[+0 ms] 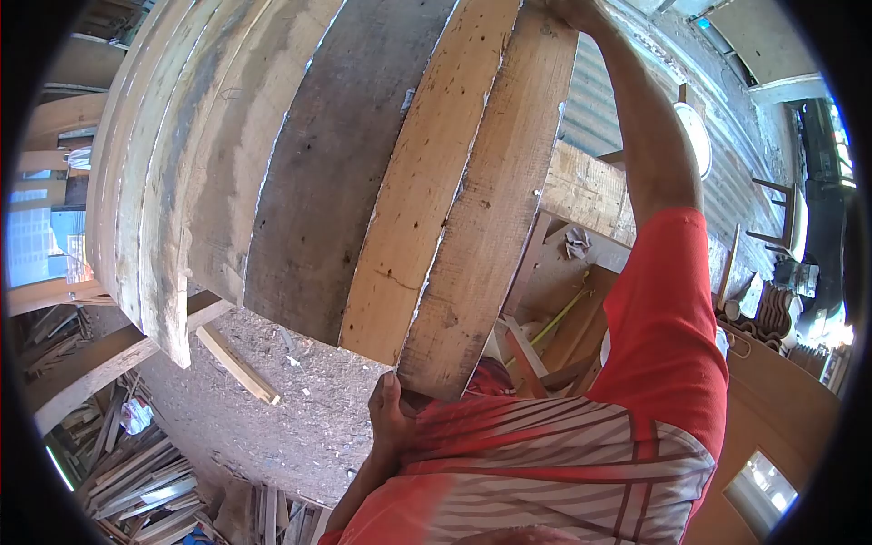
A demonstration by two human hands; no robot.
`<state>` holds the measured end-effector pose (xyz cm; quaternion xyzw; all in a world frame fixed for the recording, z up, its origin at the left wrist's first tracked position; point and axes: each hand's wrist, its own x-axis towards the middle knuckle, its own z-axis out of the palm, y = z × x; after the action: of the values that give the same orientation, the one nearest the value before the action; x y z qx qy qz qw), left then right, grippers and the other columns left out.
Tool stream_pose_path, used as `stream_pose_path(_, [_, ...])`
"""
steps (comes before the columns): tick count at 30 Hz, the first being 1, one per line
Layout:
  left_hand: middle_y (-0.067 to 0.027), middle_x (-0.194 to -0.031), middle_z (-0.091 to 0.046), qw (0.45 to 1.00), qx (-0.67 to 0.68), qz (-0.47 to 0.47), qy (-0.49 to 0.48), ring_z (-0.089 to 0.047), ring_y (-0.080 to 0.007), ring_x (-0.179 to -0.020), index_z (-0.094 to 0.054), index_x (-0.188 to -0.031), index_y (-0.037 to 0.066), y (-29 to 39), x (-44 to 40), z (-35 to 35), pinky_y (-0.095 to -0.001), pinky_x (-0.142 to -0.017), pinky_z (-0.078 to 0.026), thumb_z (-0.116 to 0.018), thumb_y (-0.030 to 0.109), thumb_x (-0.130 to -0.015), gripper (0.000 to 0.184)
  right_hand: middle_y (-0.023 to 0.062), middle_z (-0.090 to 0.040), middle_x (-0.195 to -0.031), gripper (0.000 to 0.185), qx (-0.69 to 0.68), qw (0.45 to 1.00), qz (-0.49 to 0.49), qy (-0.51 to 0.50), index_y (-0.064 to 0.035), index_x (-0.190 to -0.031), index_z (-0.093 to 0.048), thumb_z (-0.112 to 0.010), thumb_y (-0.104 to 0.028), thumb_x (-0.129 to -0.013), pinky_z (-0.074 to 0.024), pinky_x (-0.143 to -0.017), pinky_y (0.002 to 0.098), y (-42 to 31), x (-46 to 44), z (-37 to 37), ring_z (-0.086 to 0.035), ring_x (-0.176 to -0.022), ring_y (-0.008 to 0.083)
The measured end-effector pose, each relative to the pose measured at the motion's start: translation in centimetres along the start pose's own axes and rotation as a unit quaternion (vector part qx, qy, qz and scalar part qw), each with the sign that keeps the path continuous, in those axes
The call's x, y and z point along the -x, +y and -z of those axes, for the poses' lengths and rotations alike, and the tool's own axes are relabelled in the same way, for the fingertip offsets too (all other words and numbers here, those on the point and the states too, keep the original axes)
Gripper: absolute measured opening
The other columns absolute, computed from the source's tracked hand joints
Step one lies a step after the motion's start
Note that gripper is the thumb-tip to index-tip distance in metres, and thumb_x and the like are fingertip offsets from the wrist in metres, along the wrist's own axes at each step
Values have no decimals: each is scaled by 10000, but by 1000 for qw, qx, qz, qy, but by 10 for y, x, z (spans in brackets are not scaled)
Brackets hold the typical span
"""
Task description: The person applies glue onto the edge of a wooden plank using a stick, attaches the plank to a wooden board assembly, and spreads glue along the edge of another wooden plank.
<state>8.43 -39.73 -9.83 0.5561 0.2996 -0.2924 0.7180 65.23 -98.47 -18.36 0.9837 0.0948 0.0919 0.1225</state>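
Plank panel [313, 163], right grip [565, 12] seemingly touching it.

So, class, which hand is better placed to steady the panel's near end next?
Probably the left hand, placed at that end of the plank panel; the right hand is at the far end.

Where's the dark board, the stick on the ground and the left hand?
Dark board [336, 173]: head view, middle of its face.
Stick [238, 365]: head view, middle of its length.
Left hand [391, 418]: head view, middle of the hand.
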Motion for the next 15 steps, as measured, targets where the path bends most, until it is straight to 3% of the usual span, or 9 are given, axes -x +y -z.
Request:
stream_pose_path(2, [-233, -1358, -567, 993, -112, -42, -4, -612, -339, -1250, -467, -1365, -86, -24, -7, 21, -486, -1068, -511, -341, 406, -1123, 562, 144, -738, -905, 311, -166, 973, -162, -16, -102, -854, -754, -598, -361, -928, -557, -782, 483, -29, 14, 51, -691, -888, 348])
stream_pose_path(5, [-172, -961, -537, 973, -181, -137, 41, -547, -288, -849, -510, -1105, -46, -34, -13, 18, -448, -780, -476, -372, 287, -1125, 362, 142, -733, -847, 315, 34, 999, 15, -1, -104, -824, -753, -599, -357, -933, -564, -754, 486, 0, -4, 3, -695, -842, 349])
stream_pose_path(6, [-169, -958, -540, 971, -186, -141, 44, -549, -283, -846, -514, -1101, -46, -38, -12, 20, -439, -775, -478, -373, 288, -1125, 363, 145, -736, -880, 315, 132, 983, 109, -59, -100, -856, -757, -583, -345, -950, -567, -768, 500, 0, -5, 10, -698, -865, 348])
stream_pose_path(7, [-167, -955, -542, 970, -192, -145, 47, -551, -277, -842, -518, -1097, -45, -41, -10, 23, -430, -769, -480, -375, 288, -1125, 364, 144, -736, -893, 308, 122, 988, 96, -17, -100, -870, -758, -582, -339, -950, -564, -773, 499, -3, -4, 2, -696, -874, 346])
stream_pose_path(9, [-201, -1223, -585, 981, -167, -99, 18, -614, -293, -1113, -505, -1264, -73, -43, -11, 32, -423, -958, -517, -355, 370, -1125, 488, 143, -736, -919, 295, 105, 990, 64, 71, -99, -897, -760, -579, -328, -950, -559, -784, 497, -3, -5, -7, -693, -892, 342])
stream_pose_path(10, [-210, -1303, -604, 987, -139, -77, 10, -639, -295, -1194, -506, -1311, -82, -44, -11, 33, -416, -1015, -530, -348, 395, -1126, 535, 140, -734, -950, 273, 123, 990, 58, -36, -99, -928, -760, -584, -307, -945, -539, -794, 485, 3, -8, -8, -684, -919, 341])
stream_pose_path(11, [-202, -1275, -619, 995, -82, -57, 13, -649, -285, -1168, -522, -1285, -80, -33, -8, 23, -402, -996, -533, -347, 387, -1127, 523, 137, -735, -946, 265, 156, 984, 68, -44, -104, -924, -761, -589, -305, -943, -534, -793, 481, 4, -8, -4, -684, -925, 337])
stream_pose_path(13, [-130, -1094, -591, 988, -129, -80, 37, -590, -219, -1003, -536, -1138, -38, -13, -5, 10, -376, -857, -495, -352, 378, -1130, 455, 131, -735, -939, 250, 220, 970, 89, -61, -114, -914, -764, -598, -300, -938, -523, -792, 472, -1, -7, -3, -683, -936, 329])
stream_pose_path(15, [-35, -862, -522, 958, -243, -135, 64, -483, -137, -794, -529, -951, 23, -5, -3, 3, -355, -679, -429, -361, 378, -1131, 432, 109, -737, -907, 224, 149, 985, 77, -34, -130, -877, -755, -620, -303, -924, -517, -770, 476, 2, -11, -9, -688, -918, 312])
